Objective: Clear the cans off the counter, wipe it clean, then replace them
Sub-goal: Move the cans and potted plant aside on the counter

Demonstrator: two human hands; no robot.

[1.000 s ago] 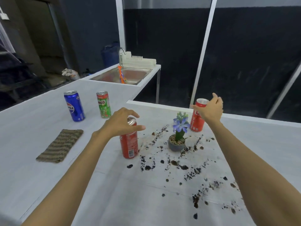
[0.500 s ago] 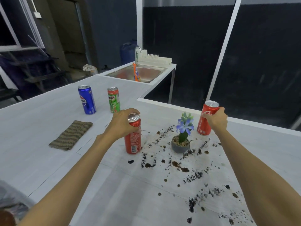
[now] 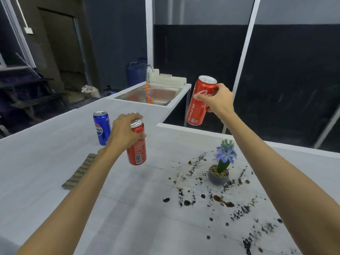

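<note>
Left hand (image 3: 123, 133): wrapping fingers and thumb over the top of a red soda can (image 3: 137, 153), gripping from above. Holding it near-upright, low over the surface (image 3: 46, 162); not managing to confirm contact at the base. Right hand (image 3: 219, 102): clasping a Coca-Cola can (image 3: 197, 107) round the middle, carrying it tilted and well clear of the surface, out past the far edge toward the sink (image 3: 161, 94).

Judging the step as clearing cans, the first stage of the task; wiping not yet begun. Noting soil crumbs (image 3: 186, 203) scattered round a small potted flower (image 3: 220, 172), right of the left-hand can and nearer than the Coca-Cola can. Noting a Pepsi can (image 3: 101, 129) upright just beyond the left hand, on the unsoiled stretch. Catching the rim of a further can (image 3: 134, 113) over the knuckles, label hidden. Logging a striped cloth (image 3: 81, 172) flat beside the left forearm, untouched.

Next, probably: setting both held cans down upright away from the soil, likely near the Pepsi can, while leaving room and avoiding knocking it. Then freeing a hand for the cloth.
</note>
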